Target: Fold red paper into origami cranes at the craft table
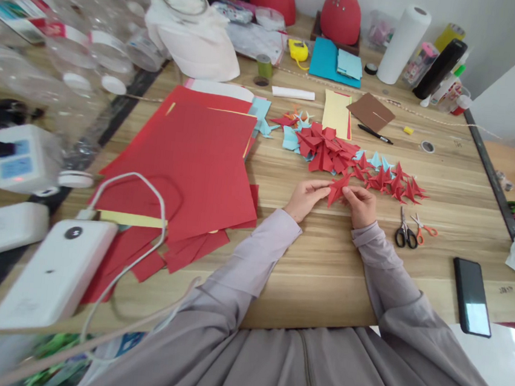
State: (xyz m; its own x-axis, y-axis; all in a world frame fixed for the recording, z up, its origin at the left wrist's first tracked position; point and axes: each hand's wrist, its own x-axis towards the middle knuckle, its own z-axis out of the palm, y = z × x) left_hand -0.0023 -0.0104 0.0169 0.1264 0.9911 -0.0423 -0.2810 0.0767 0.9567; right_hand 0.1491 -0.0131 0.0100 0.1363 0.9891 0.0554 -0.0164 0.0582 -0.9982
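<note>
Evidently both hands are busy with one small, sharp-pointed piece of folded red paper (338, 190), held just above the wood-grained worktop (320, 302): the left hand (305, 199) pinches its nine o'clock side between thumb and fingers, and the right hand (362, 206) pinches the three o'clock side the same way, wrists bared a little by soft grey-mauve sleeves (251, 259). Taking that piece as the clock's centre, a crowded heap of crisp, angular red paper folds (323, 151) lies near it toward eleven, and a scatter of spiky red paper stars (395, 183) spreads toward three, with pale-blue pointed folds (379, 161) just behind. At four rest small black-handled metal scissors (406, 236) and, just beside them, slimmer orange-handled scissors (426, 228); farther out on that line lies a flat, glossy black phone (472, 297). Broad, smooth, overlapping red paper sheets (209, 170) cover the nine o'clock side. Toward twelve lies a pale-yellow paper rectangle (337, 111), toward one a slender black pen (375, 134), and between those hours a matte brown paper square (371, 112).
</note>
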